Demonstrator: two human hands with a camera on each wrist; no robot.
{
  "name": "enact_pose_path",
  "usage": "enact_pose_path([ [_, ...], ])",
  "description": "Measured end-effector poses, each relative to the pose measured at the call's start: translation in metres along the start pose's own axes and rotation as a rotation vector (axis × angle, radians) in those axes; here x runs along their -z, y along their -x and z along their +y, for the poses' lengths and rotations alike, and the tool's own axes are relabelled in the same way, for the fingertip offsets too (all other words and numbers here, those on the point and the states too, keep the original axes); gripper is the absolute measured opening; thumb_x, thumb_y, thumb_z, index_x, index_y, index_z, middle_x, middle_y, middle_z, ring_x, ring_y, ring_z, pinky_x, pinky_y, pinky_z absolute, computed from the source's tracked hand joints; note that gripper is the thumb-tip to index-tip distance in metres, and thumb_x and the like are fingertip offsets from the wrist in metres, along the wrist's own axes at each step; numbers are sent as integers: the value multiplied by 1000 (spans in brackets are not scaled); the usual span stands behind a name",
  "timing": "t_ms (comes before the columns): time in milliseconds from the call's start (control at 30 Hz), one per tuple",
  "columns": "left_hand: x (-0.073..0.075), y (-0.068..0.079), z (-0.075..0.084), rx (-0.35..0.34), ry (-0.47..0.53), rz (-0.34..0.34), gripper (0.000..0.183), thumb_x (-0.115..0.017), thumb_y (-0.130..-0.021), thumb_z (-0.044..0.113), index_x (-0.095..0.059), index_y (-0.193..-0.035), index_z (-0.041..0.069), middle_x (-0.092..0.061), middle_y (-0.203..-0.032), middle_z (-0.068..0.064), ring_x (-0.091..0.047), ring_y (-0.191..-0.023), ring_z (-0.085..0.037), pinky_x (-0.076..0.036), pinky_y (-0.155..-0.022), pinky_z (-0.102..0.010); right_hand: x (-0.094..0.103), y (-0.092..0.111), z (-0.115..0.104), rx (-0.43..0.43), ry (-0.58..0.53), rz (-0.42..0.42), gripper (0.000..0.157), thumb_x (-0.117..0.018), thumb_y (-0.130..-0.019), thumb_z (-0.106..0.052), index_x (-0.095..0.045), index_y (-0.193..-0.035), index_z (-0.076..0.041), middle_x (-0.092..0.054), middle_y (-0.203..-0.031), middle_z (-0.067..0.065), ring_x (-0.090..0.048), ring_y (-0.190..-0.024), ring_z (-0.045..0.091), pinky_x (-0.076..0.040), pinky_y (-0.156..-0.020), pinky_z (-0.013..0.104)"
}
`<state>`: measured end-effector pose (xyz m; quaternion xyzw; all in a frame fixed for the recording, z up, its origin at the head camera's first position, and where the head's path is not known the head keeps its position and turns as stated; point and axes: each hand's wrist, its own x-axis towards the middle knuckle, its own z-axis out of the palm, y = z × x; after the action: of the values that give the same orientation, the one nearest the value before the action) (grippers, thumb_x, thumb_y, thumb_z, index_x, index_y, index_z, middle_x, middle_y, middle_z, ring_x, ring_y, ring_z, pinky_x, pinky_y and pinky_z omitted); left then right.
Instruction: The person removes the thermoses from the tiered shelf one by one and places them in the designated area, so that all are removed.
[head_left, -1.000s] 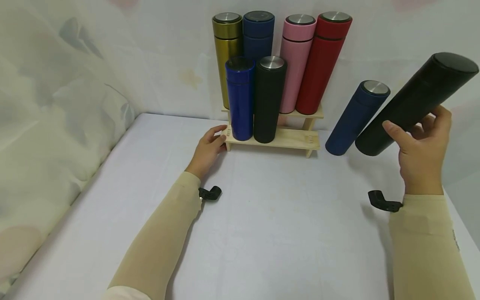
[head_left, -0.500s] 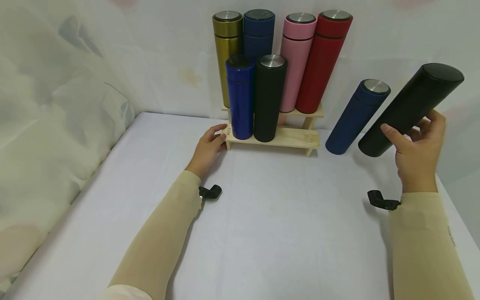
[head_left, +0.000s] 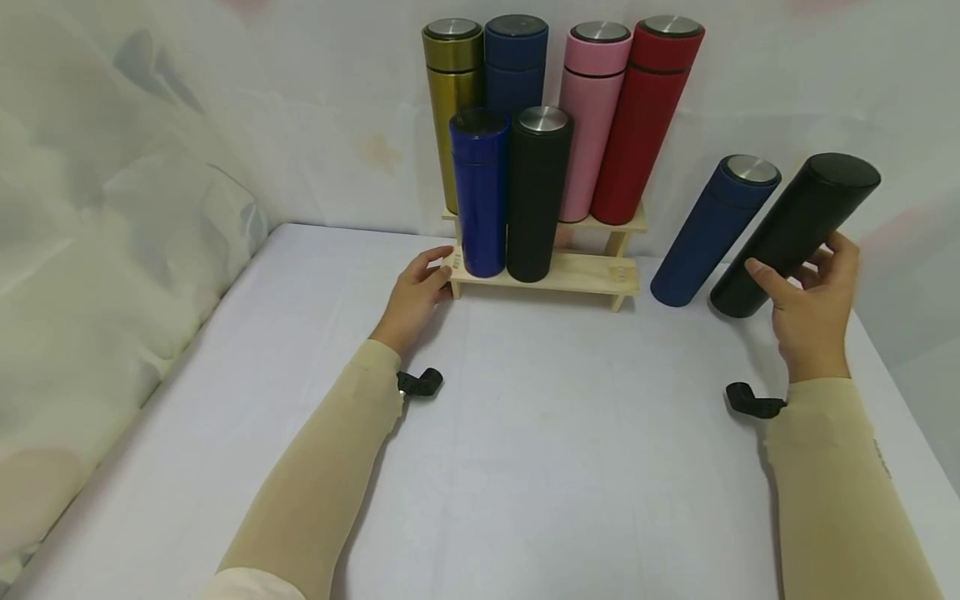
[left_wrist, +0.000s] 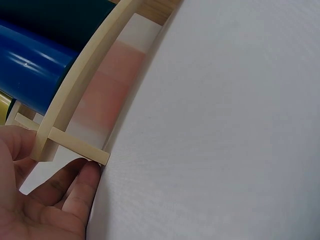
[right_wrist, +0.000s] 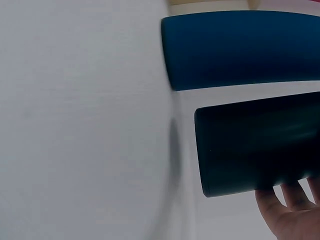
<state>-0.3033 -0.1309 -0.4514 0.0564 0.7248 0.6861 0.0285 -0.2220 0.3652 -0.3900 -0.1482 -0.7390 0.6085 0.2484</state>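
My right hand [head_left: 813,312] holds a black thermos bottle [head_left: 797,221] by its lower half, thumb on the near side. In the right wrist view the bottle's base [right_wrist: 202,155] stands apart from its shadow, just above the cloth. Left of it a navy thermos bottle [head_left: 712,233] stands on the table. My left hand [head_left: 412,298] grips the left end of a two-step wooden rack [head_left: 588,273]; the left wrist view shows fingertips [left_wrist: 90,172] at its leg. A shiny blue bottle [head_left: 480,204] and a black one [head_left: 538,200] stand on the lower step.
Gold [head_left: 453,108], navy [head_left: 516,71], pink [head_left: 592,133] and red [head_left: 647,125] bottles stand on the upper step, against a white curtain [head_left: 337,108]. White cloth covers the table [head_left: 555,433]. Patterned fabric [head_left: 112,250] hangs along the left side.
My right hand has moved left and down with the black bottle, which is less tilted and closer to the navy one. My left hand stays on the rack.
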Motion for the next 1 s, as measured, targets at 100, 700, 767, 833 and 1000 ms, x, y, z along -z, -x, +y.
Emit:
enact_pose_path([
  [100,0,1,1,-4,0,5,43,-55,-116,16,-55,-159,11,-59,-148,-23,-65,-127,-34,-56,-107,-40,-3,1,5,6,63,-23,79,-82,-99,-12,-40,-161,-36,-49,-146,-5,-51,-128,13,-42,-111,32],
  [700,0,0,-1,-6,13,-1,42,-56,-116,16,-56,-158,12,-60,-146,-21,-65,-126,-34,-57,-106,-40,-4,-1,21,-33,-119,-68,81,-84,-99,-13,-38,-162,-36,-47,-148,-1,-50,-134,17,-37,-121,34],
  [767,0,0,-2,-6,11,-2,43,-56,-116,16,-56,-158,12,-59,-147,-22,-65,-127,-34,-57,-107,-40,-4,-2,22,-30,-118,-75,82,-84,-99,-13,-37,-162,-36,-47,-149,-1,-50,-135,18,-36,-121,34],
  [833,1,0,-2,-7,6,-4,43,-56,-116,16,-55,-159,12,-59,-148,-22,-65,-127,-34,-56,-107,-40,-4,-3,24,-33,-130,-80,83,-84,-99,-13,-38,-162,-37,-47,-150,0,-50,-136,18,-35,-122,35],
  [1000,1,-1,-3,-2,-1,-2,44,-56,-116,17,-55,-159,14,-59,-148,-21,-64,-128,-33,-56,-107,-38,-3,-5,25,-50,-145,-88,83,-85,-98,-13,-38,-162,-37,-46,-152,0,-49,-137,17,-35,-123,34],
])
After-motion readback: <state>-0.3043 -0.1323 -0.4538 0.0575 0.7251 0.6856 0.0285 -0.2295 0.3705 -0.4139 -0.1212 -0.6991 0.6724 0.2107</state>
